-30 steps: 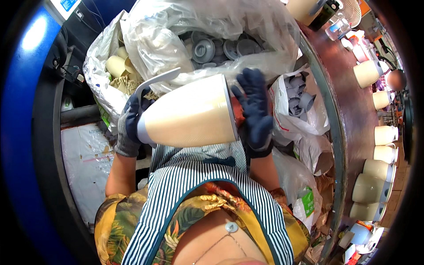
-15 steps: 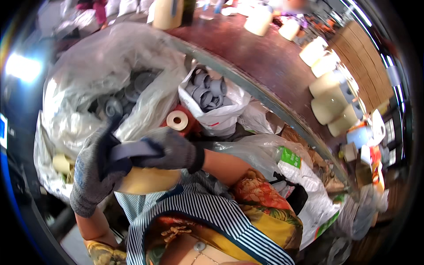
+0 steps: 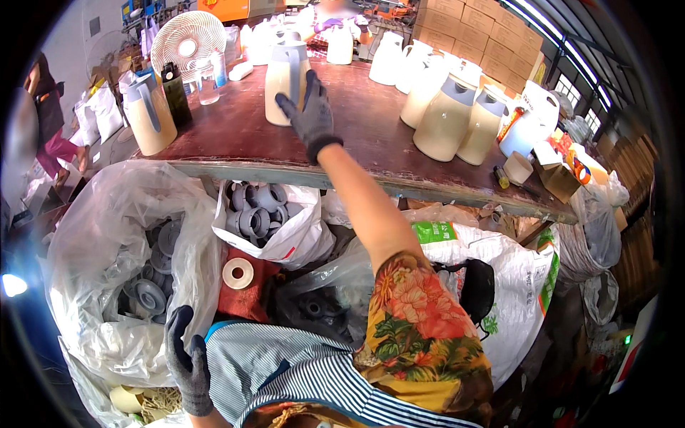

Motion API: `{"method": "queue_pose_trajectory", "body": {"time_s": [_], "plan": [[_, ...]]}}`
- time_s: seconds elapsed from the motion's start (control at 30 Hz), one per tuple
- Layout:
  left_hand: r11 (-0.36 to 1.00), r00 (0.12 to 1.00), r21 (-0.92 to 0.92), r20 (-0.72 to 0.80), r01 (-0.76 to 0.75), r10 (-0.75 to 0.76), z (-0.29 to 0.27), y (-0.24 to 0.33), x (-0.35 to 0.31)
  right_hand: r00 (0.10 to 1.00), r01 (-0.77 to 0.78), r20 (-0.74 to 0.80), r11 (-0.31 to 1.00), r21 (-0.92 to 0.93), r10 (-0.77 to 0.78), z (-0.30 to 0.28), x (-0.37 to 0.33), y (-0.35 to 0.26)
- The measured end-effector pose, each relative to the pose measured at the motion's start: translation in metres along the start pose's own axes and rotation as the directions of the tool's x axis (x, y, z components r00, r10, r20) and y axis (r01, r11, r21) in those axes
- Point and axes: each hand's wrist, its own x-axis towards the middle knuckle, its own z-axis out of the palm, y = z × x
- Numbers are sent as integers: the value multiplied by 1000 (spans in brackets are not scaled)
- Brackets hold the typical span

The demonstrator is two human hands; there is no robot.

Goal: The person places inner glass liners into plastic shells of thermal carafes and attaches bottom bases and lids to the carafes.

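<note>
On the near part of the table (image 3: 364,143), a cream jug with a grey handle (image 3: 278,89) stands upright. My right hand (image 3: 312,118), in a grey glove, reaches out to its right side with thumb and fingers spread. The thumb overlaps the jug's lower body in the picture; whether it touches, I cannot tell. Low at the left, my gloved left hand (image 3: 188,362) is raised with fingers apart and nothing in it. Beside it a big clear plastic bag (image 3: 71,264) contains grey round plastic parts (image 3: 148,294).
Another cream jug (image 3: 151,118) and a dark bottle (image 3: 175,96) stand at the table's left end. Several jugs (image 3: 444,118) crowd the right side. Below the edge sit a white bag (image 3: 303,239) of grey rings and a roll (image 3: 237,273). A person (image 3: 332,25) is across the table.
The cream jug that both hands held near my lap now stands on the table. My right arm has stretched forward, and my left hand has come down away from it. The view has tilted up.
</note>
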Motion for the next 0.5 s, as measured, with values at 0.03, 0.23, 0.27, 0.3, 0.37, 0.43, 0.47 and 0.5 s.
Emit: {"method": "queue_pose_trajectory", "body": {"time_s": [0.03,0.23,0.27,0.3,0.37,0.43,0.47,0.5], "plan": [[1000,998,-3,-48,30,-30,-4,-10,-6,987,147,-61,989,4,-146,-3,-23,-21],[953,946,-51,-114,298,-302,5,-52,-47,293,-251,956,962,105,-28,-56,-340,72],[933,925,-71,-125,353,-360,6,-55,-50,300,-112,951,988,107,-69,-68,-418,134],[927,914,-76,-159,366,-374,2,-64,-59,14,-30,967,967,-255,255,-86,-477,178],[894,882,-217,-188,393,-433,-11,-88,-82,-142,78,796,809,-583,588,-121,-540,229],[846,827,-272,-218,459,-519,-11,-91,-86,-123,30,612,620,-784,781,-164,-568,259],[858,839,-241,-213,452,-502,-16,-96,-91,-113,6,553,557,-830,825,-172,-574,266],[868,850,-211,-200,449,-488,-17,-97,-94,-102,-18,516,517,-856,851,-175,-577,270]]}}
